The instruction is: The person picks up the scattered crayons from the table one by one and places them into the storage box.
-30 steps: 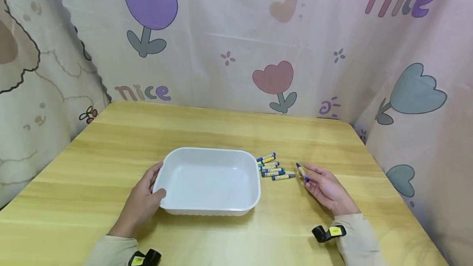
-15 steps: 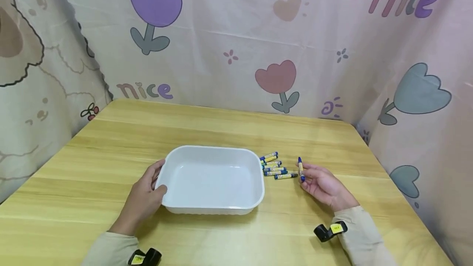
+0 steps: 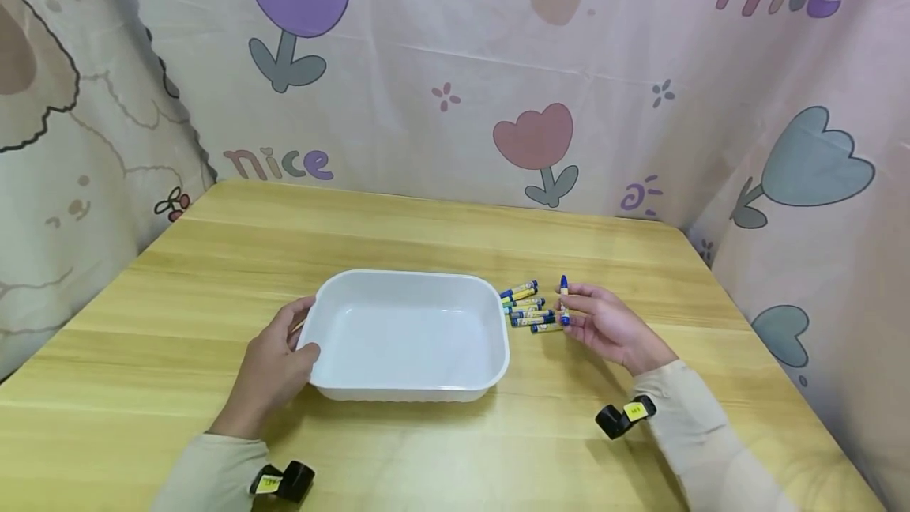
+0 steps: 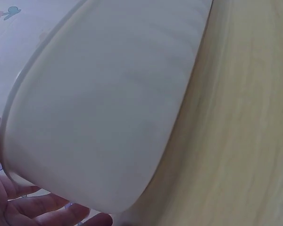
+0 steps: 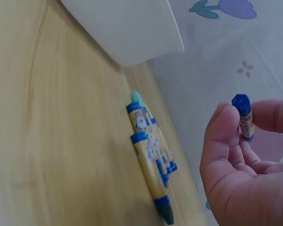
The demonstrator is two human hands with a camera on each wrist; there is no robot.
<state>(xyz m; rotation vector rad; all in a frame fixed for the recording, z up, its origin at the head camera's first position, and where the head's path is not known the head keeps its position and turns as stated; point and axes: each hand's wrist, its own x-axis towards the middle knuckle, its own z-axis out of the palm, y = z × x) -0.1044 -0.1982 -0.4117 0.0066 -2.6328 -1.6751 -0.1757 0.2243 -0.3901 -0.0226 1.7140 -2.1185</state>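
Observation:
A white rectangular plastic basin [image 3: 408,396] sits on the table in the head view. My left hand [image 3: 265,374] grips its left side, thumb over the rim and fingers along the outer wall. To the right of the basin, my right hand [image 3: 610,328] pinches a blue crayon [image 3: 565,303] with a yellow wrapper between thumb and index finger, pointed end up. In the right wrist view that crayon [image 5: 245,117] is seen from its flat blue end. Several loose crayons [image 3: 528,312] lie in a cluster beside the basin's right wall, just left of my right hand.
The wood-grain table [image 3: 426,457] stretches around the basin on all sides. Behind it hangs a pale curtain [image 3: 398,101] printed with tulips and the word "nice". Black cameras are strapped at both sleeves.
My right hand has moved slightly left, toward the loose crayons. The crayon in it has turned from slanted to nearly upright. The left hand keeps its grip on the basin.

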